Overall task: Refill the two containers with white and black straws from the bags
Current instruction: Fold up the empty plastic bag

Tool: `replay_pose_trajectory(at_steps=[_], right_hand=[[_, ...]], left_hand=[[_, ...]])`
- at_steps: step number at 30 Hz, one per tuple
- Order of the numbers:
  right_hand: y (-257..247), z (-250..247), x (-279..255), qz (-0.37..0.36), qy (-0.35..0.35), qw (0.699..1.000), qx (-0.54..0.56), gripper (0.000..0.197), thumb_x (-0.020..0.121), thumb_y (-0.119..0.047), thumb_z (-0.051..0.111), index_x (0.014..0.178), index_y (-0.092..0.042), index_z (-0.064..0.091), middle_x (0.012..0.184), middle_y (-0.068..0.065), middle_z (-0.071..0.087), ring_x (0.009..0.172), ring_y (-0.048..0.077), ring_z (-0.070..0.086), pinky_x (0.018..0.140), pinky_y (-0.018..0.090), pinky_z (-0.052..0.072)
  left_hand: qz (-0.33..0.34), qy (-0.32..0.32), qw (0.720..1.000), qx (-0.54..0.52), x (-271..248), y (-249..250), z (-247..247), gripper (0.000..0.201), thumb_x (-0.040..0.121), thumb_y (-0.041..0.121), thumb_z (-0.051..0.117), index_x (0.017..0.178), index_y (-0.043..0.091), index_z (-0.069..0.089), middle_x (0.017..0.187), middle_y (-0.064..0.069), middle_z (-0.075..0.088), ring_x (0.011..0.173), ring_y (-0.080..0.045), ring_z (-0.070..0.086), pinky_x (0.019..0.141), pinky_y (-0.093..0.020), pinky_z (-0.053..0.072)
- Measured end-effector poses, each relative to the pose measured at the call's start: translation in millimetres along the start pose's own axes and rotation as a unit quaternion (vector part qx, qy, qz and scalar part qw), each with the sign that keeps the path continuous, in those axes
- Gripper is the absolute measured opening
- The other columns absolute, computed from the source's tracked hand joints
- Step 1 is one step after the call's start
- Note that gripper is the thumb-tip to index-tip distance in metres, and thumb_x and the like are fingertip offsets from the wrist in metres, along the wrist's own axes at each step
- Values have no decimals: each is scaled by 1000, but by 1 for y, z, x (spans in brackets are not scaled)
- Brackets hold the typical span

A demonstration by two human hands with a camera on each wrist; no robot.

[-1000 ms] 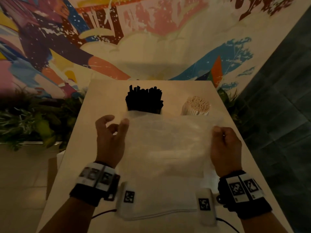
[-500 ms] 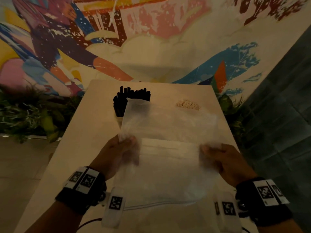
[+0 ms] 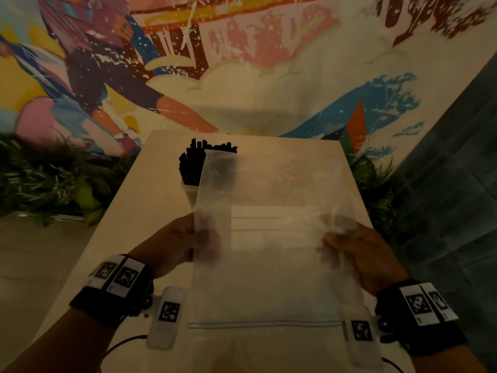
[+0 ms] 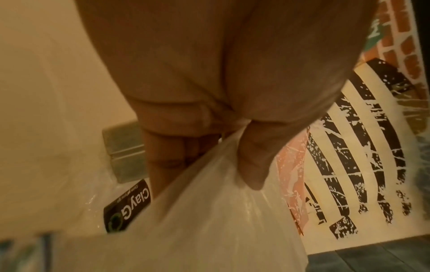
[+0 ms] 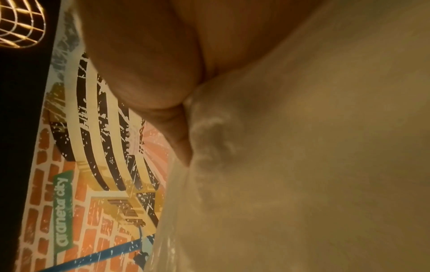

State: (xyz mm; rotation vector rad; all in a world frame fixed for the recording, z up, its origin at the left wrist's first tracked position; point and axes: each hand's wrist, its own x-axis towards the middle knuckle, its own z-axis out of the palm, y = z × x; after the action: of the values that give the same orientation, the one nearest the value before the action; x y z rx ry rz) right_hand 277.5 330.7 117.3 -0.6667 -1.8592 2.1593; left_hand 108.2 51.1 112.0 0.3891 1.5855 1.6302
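A large translucent plastic bag [image 3: 269,265] is held up flat in front of me over the white table [image 3: 129,211]. My left hand [image 3: 185,243] pinches its left edge; the left wrist view shows thumb and fingers [image 4: 251,165] clamped on the bag [image 4: 209,230]. On the right edge my right hand [image 3: 347,246] grips the plastic, fingers hidden behind the bag [image 5: 302,165]. Black straws [image 3: 193,162] stand upright in a clear container [image 3: 189,193] behind the bag's top left corner. The white straws and their container are hidden behind the bag.
A painted mural wall [image 3: 242,63] rises just behind the table's far edge. Green plants [image 3: 53,179] line the floor at left, more leaves [image 3: 373,173] at right. A dark tiled wall [image 3: 443,184] stands to the right. A black labelled item [image 4: 125,208] lies under clear plastic.
The bag has been lifted and tilted upright, and now covers the white straws and part of the black ones. Both hands shifted their hold lower on its side edges and drew nearer me.
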Motion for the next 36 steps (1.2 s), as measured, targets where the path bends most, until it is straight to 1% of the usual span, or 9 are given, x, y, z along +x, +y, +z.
replay_pose_trajectory(at_steps=[6, 10, 13, 15, 22, 25, 27, 31, 36], right_hand=[[-18, 1, -5, -11, 57, 998, 17, 7, 72, -12, 79, 76, -8, 73, 60, 3, 64, 69, 27, 68, 43, 11, 48], [-26, -9, -2, -58, -58, 995, -55, 43, 34, -66, 80, 47, -27, 69, 57, -9, 65, 55, 6, 63, 56, 14, 50], [-18, -17, 3, -113, -79, 983, -120, 40, 81, -11, 63, 44, -25, 67, 62, -1, 68, 62, 13, 63, 71, 25, 52], [-16, -18, 6, -149, -93, 966, -191, 66, 74, 23, 45, 46, -32, 67, 62, -5, 68, 63, 9, 63, 76, 21, 51], [-37, 9, -3, -239, -166, 902, -320, 42, 60, 3, 40, 57, -31, 64, 76, -10, 66, 75, 5, 63, 75, 15, 49], [-43, 23, -5, -269, -169, 892, -321, 29, 65, -9, 43, 64, -23, 67, 82, -5, 67, 79, 6, 65, 74, 19, 52], [-48, 20, -4, -275, -148, 888, -336, 34, 71, -2, 50, 71, -27, 73, 92, -9, 70, 91, 3, 65, 83, 19, 52], [-62, -11, -15, -282, -14, 872, -400, 73, 70, 21, 59, 113, -38, 60, 122, -32, 55, 118, -12, 48, 100, 6, 35], [-58, 27, -50, -265, 46, 945, -185, 21, 71, -30, 68, 91, -34, 72, 92, -10, 72, 83, 8, 67, 77, 22, 56]], left_hand=[[95, 30, 995, -21, -9, 19, 3, 40, 46, 33, 91, 81, 20, 76, 83, -16, 70, 75, -35, 66, 61, -39, 59], [99, -1, 995, -7, -7, 19, -8, 10, 48, 17, 78, 56, 14, 72, 64, -4, 70, 59, -24, 65, 51, -26, 55], [54, -30, 995, 84, -2, 12, -25, 21, 54, 8, 56, 61, 15, 74, 73, -4, 72, 70, -24, 67, 60, -27, 56], [25, -102, 981, 161, -3, 15, -38, 33, 49, 17, 64, 78, 27, 77, 91, 5, 75, 91, -14, 68, 73, -21, 54], [238, 3, 861, 449, 3, 53, 17, 61, 62, 39, 76, 117, 37, 51, 131, 16, 48, 118, -4, 46, 101, -26, 38], [141, -96, 820, 547, 23, 40, 71, 74, 72, 37, 76, 136, 28, 39, 132, 6, 49, 118, -10, 48, 97, -25, 39], [143, -83, 791, 589, 31, 30, 77, 40, 81, 34, 68, 117, 19, 58, 112, -4, 62, 102, -22, 58, 80, -28, 44], [128, -12, 859, 496, 31, 14, 54, 33, 87, 41, 56, 110, 19, 64, 108, -3, 66, 97, -23, 60, 82, -37, 49], [117, 71, 949, 285, 23, 11, 49, 30, 89, 35, 61, 116, 24, 63, 109, 1, 69, 96, -17, 65, 87, -46, 52]])
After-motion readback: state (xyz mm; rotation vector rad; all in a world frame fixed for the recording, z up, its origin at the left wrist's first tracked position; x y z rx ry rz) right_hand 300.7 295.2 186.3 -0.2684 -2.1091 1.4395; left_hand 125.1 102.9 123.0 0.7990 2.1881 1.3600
